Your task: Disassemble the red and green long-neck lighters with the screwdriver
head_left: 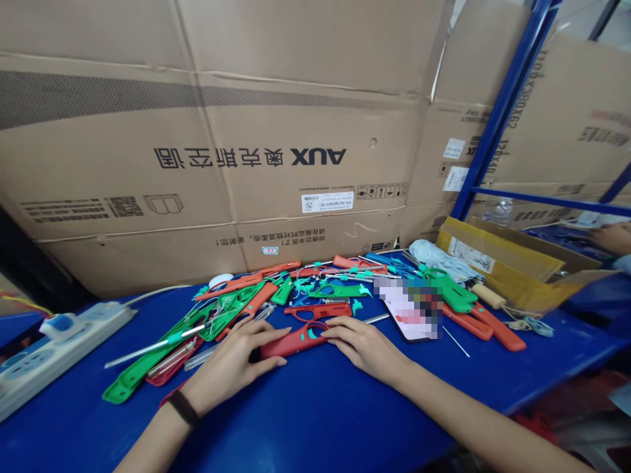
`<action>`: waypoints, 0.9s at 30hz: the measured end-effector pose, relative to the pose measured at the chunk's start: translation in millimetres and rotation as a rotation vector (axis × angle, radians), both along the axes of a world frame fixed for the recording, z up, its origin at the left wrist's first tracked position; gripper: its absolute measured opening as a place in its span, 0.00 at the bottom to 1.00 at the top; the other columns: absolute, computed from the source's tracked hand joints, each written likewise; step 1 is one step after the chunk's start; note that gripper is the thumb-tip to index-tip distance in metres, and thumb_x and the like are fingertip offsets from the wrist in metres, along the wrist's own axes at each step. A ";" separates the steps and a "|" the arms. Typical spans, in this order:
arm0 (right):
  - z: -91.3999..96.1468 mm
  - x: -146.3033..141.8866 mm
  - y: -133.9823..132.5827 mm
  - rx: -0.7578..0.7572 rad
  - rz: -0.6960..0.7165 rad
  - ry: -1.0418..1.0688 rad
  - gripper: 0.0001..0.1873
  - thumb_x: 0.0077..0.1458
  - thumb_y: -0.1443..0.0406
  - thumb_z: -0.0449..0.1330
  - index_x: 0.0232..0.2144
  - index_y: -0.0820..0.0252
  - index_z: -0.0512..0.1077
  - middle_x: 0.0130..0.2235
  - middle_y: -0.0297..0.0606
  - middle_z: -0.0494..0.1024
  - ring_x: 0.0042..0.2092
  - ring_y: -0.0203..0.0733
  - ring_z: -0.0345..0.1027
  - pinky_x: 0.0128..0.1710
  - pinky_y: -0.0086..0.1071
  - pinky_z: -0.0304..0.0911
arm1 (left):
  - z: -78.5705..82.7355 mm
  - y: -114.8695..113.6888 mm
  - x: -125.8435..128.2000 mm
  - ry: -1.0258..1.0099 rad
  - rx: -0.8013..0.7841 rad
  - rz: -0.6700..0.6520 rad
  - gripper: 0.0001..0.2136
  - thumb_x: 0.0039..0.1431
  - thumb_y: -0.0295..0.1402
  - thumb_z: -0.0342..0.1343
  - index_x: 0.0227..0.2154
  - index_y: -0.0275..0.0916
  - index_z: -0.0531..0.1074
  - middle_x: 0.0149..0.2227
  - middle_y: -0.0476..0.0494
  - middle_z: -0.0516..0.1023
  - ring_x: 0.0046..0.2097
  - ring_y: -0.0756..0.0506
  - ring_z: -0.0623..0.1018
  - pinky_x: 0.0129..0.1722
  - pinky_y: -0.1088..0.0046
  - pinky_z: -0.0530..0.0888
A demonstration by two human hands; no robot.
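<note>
A red plastic tool body [296, 340] lies on the blue table [315, 414] between my two hands. My left hand [234, 361] rests on the table at its left end, fingers curled against it. My right hand [362, 343] lies over its right end, fingertips touching the red plastic. Just behind is a heap of red, green and blue plastic tool parts [276, 299] mixed with thin metal rods [148, 347]. A phone [411, 309] lies face up to the right of my right hand. A dark band is on my left wrist.
A white power strip [49, 348] sits at the left edge. Large cardboard boxes [246, 164] wall the back. A yellow-lined open carton [513, 269] stands at the right by a blue rack post [497, 112]. Another person's hand [611, 238] shows far right.
</note>
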State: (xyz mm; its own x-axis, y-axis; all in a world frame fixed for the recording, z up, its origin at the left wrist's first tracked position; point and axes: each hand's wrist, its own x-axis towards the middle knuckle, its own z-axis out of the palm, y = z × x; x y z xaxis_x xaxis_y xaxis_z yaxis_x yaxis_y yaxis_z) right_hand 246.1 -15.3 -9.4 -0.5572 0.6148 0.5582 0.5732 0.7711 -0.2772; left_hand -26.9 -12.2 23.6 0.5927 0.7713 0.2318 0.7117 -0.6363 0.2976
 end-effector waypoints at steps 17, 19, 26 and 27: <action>3.2 1.2 2.9 -0.061 0.004 -0.040 0.12 0.59 0.69 0.54 0.41 0.57 0.75 0.45 0.41 0.77 0.44 0.39 0.73 0.44 0.31 0.69 | 3.7 -3.8 3.0 0.080 0.006 0.057 0.17 0.59 0.41 0.54 0.50 0.45 0.72 0.39 0.43 0.72 0.40 0.44 0.75 0.42 0.69 0.72; 3.4 0.7 3.5 -0.065 0.008 -0.038 0.12 0.58 0.70 0.54 0.41 0.58 0.75 0.45 0.41 0.77 0.44 0.39 0.73 0.44 0.31 0.69 | 5.1 -4.5 4.1 0.086 -0.016 0.078 0.17 0.58 0.41 0.55 0.50 0.44 0.72 0.38 0.44 0.72 0.39 0.44 0.75 0.40 0.70 0.72; 5.8 -1.4 3.3 -0.058 -0.009 -0.057 0.10 0.58 0.70 0.55 0.39 0.59 0.76 0.45 0.42 0.77 0.45 0.41 0.72 0.44 0.33 0.69 | 7.7 -5.2 5.9 0.163 0.045 0.070 0.16 0.60 0.41 0.53 0.48 0.44 0.73 0.42 0.42 0.72 0.45 0.41 0.74 0.45 0.66 0.71; 5.7 -1.8 3.3 -0.054 -0.012 -0.056 0.10 0.58 0.70 0.55 0.39 0.59 0.76 0.45 0.42 0.77 0.45 0.41 0.72 0.44 0.33 0.69 | 7.6 -5.8 5.9 0.169 0.068 0.062 0.16 0.60 0.41 0.52 0.48 0.44 0.73 0.42 0.41 0.72 0.45 0.40 0.74 0.45 0.65 0.71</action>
State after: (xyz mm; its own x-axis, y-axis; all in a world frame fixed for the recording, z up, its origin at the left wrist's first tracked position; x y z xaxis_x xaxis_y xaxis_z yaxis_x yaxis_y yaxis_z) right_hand 244.3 -12.0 -3.7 -0.5789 0.6501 0.4922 0.5979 0.7488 -0.2858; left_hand -21.1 -18.0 31.2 0.5796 0.7934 0.1860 0.7863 -0.6044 0.1278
